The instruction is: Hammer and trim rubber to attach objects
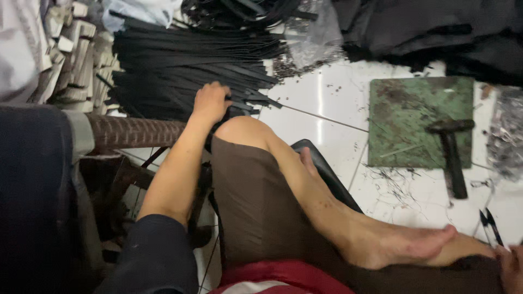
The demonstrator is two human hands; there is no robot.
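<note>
Reaching: left hand (210,102) rests on the black strips (185,65) piled left on the floor, fingers curled, grip unclear | right hand (512,267) at lower right edge beside small scissors (491,224), fingers hidden | hammer (452,155) lies on green plate (408,114).

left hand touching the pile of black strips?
Touching. The head view shows the left hand lying on the pile of black strips, its fingers overlapping the strips' near ends with no floor visible between them.
</note>
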